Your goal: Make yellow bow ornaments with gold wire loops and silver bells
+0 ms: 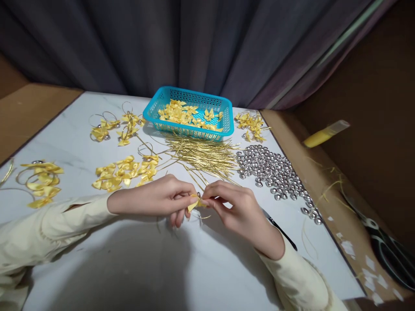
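Note:
Between my hands, just above the white board, is a small yellow ribbon bow (193,206) with a silver bell (199,195) at its top and a thin gold cord (204,217) hanging below. My left hand (162,196) pinches the bow's left side between thumb and fingers. From the other side, my right hand (231,207) closes thumb and forefinger on its right end; whether they grip ribbon or cord there is hidden. Right behind both hands lies a heap of gold cords (204,155). Under my right wrist, a dark slim tool (282,231) partly shows.
A blue basket (188,131) of yellow bows stands at the back. Silver bells (272,168) spread to the right. Bow clusters (126,172) lie left, more (251,125) at the back right. Scissors (389,250), paper scraps (369,276) and a yellow tube (326,134) are on the right.

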`<state>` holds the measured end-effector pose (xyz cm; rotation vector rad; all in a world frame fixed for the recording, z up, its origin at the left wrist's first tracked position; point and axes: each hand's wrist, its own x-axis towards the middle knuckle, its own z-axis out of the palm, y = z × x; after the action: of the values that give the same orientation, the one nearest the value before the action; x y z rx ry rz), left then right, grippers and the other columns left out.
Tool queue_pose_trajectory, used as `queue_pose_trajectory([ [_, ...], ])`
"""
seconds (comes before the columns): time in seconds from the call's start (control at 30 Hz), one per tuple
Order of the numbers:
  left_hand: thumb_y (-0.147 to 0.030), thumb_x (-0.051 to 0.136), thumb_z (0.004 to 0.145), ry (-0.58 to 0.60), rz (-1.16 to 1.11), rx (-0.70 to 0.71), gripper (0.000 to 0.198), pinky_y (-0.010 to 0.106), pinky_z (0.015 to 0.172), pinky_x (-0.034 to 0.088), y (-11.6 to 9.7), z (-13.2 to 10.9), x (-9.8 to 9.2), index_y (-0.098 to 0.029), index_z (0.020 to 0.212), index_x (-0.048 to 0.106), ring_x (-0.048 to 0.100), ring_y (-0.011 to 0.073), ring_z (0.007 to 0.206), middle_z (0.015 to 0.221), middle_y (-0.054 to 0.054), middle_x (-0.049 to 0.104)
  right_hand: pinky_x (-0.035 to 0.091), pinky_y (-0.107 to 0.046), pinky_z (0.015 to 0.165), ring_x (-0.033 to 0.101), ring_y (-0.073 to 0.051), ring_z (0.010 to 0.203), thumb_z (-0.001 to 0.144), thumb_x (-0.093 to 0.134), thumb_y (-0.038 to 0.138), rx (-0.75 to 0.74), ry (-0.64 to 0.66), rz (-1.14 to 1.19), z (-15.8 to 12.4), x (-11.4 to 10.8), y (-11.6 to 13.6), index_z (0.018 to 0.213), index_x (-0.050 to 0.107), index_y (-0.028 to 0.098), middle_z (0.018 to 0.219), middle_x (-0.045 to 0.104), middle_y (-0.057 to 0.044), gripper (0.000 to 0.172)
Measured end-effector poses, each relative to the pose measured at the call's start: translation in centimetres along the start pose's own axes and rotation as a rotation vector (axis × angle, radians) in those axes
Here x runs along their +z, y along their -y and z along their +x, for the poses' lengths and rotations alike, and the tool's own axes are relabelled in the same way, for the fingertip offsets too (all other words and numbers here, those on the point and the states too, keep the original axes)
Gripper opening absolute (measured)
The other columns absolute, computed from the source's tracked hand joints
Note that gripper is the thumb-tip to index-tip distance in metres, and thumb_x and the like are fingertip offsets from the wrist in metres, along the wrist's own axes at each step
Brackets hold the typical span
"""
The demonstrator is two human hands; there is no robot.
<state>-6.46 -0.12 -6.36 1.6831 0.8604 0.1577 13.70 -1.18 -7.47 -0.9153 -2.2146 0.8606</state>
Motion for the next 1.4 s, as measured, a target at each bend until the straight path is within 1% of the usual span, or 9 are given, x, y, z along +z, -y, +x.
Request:
queue_pose_trajectory([
  [0.27,-0.034,0.039,0.093,0.097,-0.051,-0.031,0.03,0.015,0.047,0.047,0.2,-0.1,-0.3,-0.015,0.076,0.055,0.063,0.0099,0.048,0.057,0.001,0.067,0.042,-0.022,0.056,0.056,-0.01,0.064,0.078,0.054,0.002,0.091,0.088,0.056,0.3,-0.4,-0.1,0.072,0.063,0.014,0.071,0.064,-0.002,0.016],
  [0.47,-0.038,0.04,0.092,0.139,-0.109,-0.087,0.032,0.016,0.047,0.046,0.0,-0.2,-0.4,-0.015,0.076,0.056,0.063,0.0106,0.048,0.058,0.002,0.067,0.043,-0.022,0.057,0.058,-0.01,0.063,0.08,0.053,0.006,0.113,0.098,0.037,0.4,-0.7,-0.2,0.074,0.064,0.015,0.071,0.065,-0.002,0.016],
  [0.6,-0.041,0.043,0.09,0.147,-0.163,-0.121,0.032,0.017,0.045,0.044,0.2,0.0,-0.5,-0.015,0.075,0.055,0.063,0.0107,0.047,0.06,0.002,0.067,0.047,-0.024,0.057,0.062,-0.012,0.061,0.08,0.051,0.008,0.182,0.059,0.051,0.3,-0.9,-1.0,0.075,0.065,0.014,0.068,0.067,-0.003,0.016],
  [0.8,-0.043,0.044,0.09,0.135,-0.233,-0.133,0.034,0.018,0.046,0.045,0.5,0.3,-0.7,-0.014,0.075,0.055,0.063,0.0119,0.047,0.058,0.004,0.067,0.052,-0.029,0.055,0.066,-0.018,0.057,0.078,0.053,0.013,0.382,-0.007,0.087,0.4,-1.9,-2.6,0.08,0.069,0.013,0.063,0.07,-0.006,0.016],
  [0.93,-0.042,0.043,0.091,0.111,-0.246,-0.112,0.035,0.017,0.046,0.045,0.7,0.4,-0.7,-0.014,0.073,0.054,0.061,0.0104,0.044,0.053,0.003,0.065,0.054,-0.03,0.055,0.067,-0.017,0.059,0.079,0.054,0.015,0.546,-0.095,0.244,0.2,-2.8,-2.7,0.087,0.071,0.013,0.075,0.073,-0.008,0.019],
  [1.07,-0.041,0.044,0.091,0.083,-0.324,-0.072,0.034,0.016,0.046,0.046,1.4,0.7,-0.2,-0.013,0.073,0.054,0.06,0.0092,0.044,0.051,0.001,0.063,0.056,-0.036,0.07,0.069,-0.019,0.074,0.078,0.059,0.02,0.665,-0.17,0.351,-0.5,-3.0,-2.4,0.092,0.071,0.015,0.089,0.073,-0.01,0.019],
  [1.17,-0.043,0.046,0.09,0.073,-0.422,-0.041,0.035,0.016,0.044,0.046,2.2,1.1,0.4,-0.013,0.074,0.056,0.059,0.0094,0.042,0.05,0.001,0.063,0.053,-0.038,0.08,0.068,-0.02,0.083,0.078,0.061,0.023,0.644,-0.252,0.464,-1.1,-2.8,-2.3,0.089,0.069,0.016,0.093,0.072,-0.009,0.015],
  [1.27,-0.041,0.05,0.088,0.076,-0.544,-0.019,0.032,0.017,0.043,0.047,2.9,1.5,0.9,-0.012,0.076,0.056,0.061,0.0102,0.044,0.059,0.003,0.066,0.052,-0.034,0.08,0.067,-0.018,0.087,0.081,0.058,0.022,0.557,-0.29,0.702,-1.2,-2.6,-2.0,0.079,0.059,0.017,0.094,0.071,-0.008,0.005],
  [1.4,-0.038,0.055,0.086,0.083,-0.672,-0.029,0.03,0.015,0.038,0.044,3.2,1.8,1.1,-0.01,0.074,0.056,0.059,0.0094,0.042,0.062,0.004,0.065,0.051,-0.026,0.064,0.064,-0.011,0.062,0.081,0.058,0.019,0.495,-0.226,0.898,-0.8,-2.4,-1.6,0.079,0.042,0.02,0.085,0.071,-0.005,0.017],
])
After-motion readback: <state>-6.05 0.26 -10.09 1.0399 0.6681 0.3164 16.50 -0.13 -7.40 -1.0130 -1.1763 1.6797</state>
